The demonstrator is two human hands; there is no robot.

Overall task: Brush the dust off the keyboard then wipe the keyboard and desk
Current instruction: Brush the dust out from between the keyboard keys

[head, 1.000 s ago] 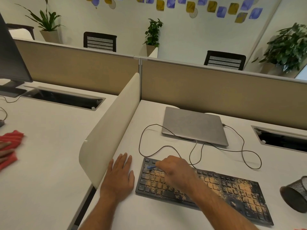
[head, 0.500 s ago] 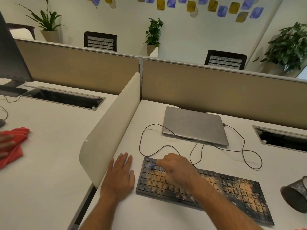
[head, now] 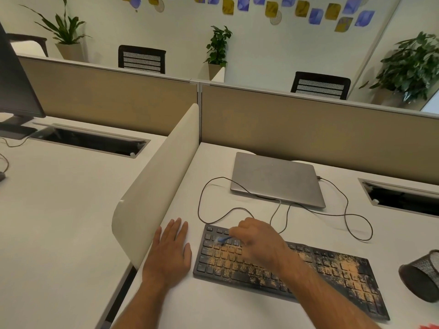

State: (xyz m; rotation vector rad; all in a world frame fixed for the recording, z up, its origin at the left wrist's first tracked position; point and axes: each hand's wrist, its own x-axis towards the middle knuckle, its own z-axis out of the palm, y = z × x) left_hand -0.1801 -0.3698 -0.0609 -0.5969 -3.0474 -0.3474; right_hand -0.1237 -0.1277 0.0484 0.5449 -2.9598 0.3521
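Note:
A black keyboard (head: pixel 332 279) lies on the white desk (head: pixel 213 169), its keys speckled with orange-brown dust. My right hand (head: pixel 259 243) hovers over the keyboard's left half and grips a small blue brush (head: pixel 223 239), whose tip touches the upper-left keys. Most of the brush is hidden by my fingers. My left hand (head: pixel 171 252) rests flat on the desk just left of the keyboard, fingers straight.
A closed grey laptop (head: pixel 278 179) lies behind the keyboard, with a thin cable (head: pixel 351 219) looping across the desk. A black mesh cup (head: pixel 420 276) lies tipped at the right edge. A cream divider panel (head: pixel 156 186) stands left. Something red (head: pixel 427 326) shows at bottom right.
My right hand has shifted the brush slightly on the upper-left keys. The red cloth and hand on the neighbouring desk at far left have gone out of view. My left hand stays still.

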